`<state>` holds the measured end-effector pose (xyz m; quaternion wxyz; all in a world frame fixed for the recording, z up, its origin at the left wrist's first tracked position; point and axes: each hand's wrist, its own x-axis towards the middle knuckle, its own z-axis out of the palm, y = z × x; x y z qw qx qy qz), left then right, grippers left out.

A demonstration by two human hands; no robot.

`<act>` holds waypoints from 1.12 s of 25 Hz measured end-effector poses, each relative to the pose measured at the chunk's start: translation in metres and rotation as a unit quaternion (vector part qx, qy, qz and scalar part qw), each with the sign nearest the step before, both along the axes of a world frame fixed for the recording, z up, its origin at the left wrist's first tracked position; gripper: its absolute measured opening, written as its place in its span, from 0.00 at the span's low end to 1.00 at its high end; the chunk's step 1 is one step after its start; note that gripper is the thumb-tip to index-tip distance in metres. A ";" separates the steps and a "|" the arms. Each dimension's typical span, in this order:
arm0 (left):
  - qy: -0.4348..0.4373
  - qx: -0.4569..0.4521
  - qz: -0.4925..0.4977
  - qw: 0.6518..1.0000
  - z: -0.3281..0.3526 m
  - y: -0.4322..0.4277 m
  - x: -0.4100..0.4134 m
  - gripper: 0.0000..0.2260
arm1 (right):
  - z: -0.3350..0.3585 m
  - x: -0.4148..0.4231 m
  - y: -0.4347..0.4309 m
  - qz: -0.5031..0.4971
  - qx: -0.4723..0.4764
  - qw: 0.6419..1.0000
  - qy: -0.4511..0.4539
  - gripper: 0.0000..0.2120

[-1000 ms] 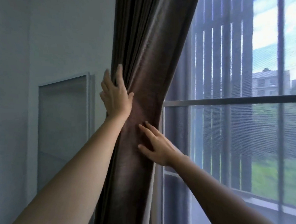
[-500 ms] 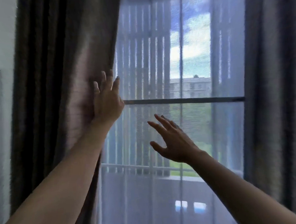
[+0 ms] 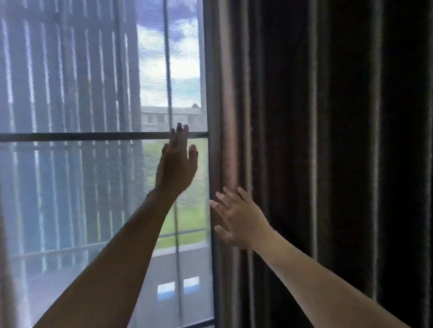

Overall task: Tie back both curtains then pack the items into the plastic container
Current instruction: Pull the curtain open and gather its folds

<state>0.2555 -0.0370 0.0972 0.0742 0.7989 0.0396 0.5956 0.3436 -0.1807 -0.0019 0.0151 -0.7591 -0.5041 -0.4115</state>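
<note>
the right hand (image 3: pixel 241 220) reaches the inner edge of the dark right curtain (image 3: pixel 334 132), its fingers (image 3: pixel 233 199) spread and straight, touching the fabric or just short of it, gripping nothing. the left hand (image 3: pixel 176 166) hangs open before the sheer curtain (image 3: pixel 61 197), near the window crossbar (image 3: pixel 83 135), also empty. the risk, as i judge it: flat fingers gather only the outer folds, so the heavy pleats slip loose, or the sheer gets bunched in with them. no tie-back or plastic container shows. half a second back the left hand lay on the left curtain and the right hovered before the glass; the view has since swung right.
</note>
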 end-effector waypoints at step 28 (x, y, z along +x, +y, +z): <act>0.035 0.064 -0.365 0.928 0.054 -0.273 0.436 0.46 | 0.006 0.342 -0.227 -0.328 0.432 0.839 0.035 0.55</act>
